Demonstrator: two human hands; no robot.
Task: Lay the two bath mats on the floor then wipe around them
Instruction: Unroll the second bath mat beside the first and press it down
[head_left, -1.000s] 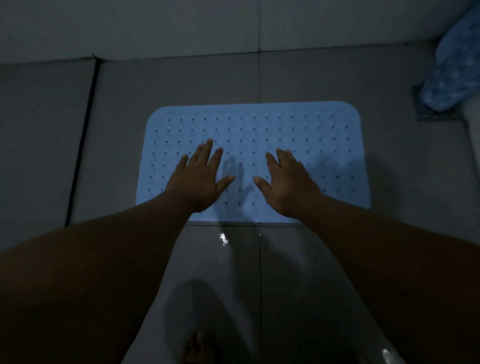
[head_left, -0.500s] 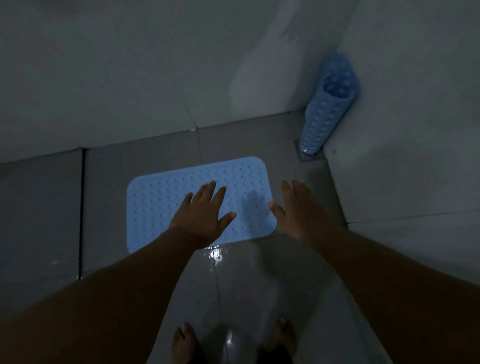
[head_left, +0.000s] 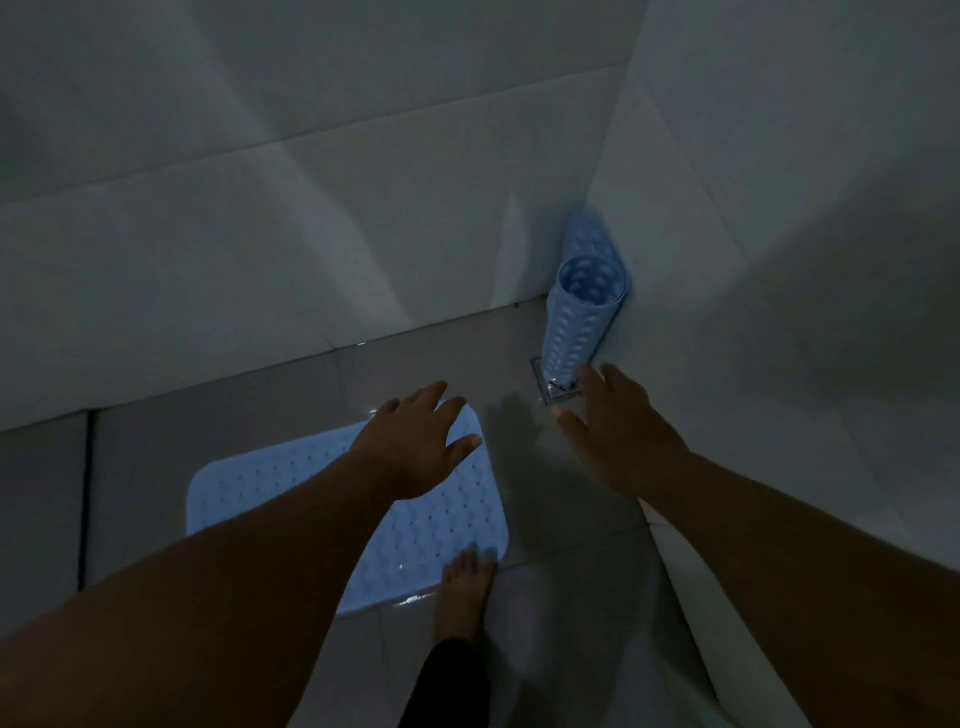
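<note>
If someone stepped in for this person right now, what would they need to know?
Left hand: open and empty, above the flat mat.
Right hand: open and empty, reaching toward the rolled mat.
Flat blue bath mat: laid on the tiled floor, a bare foot on its near corner.
Rolled blue bath mat: standing upright in the wall corner, over the floor drain.
Done: one mat laid.
Left: take and unroll the second mat, then wipe around both. No cloth is in view.

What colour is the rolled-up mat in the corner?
Light blue, with rows of round bumps. The rolled-up mat shows in the head view.
</note>
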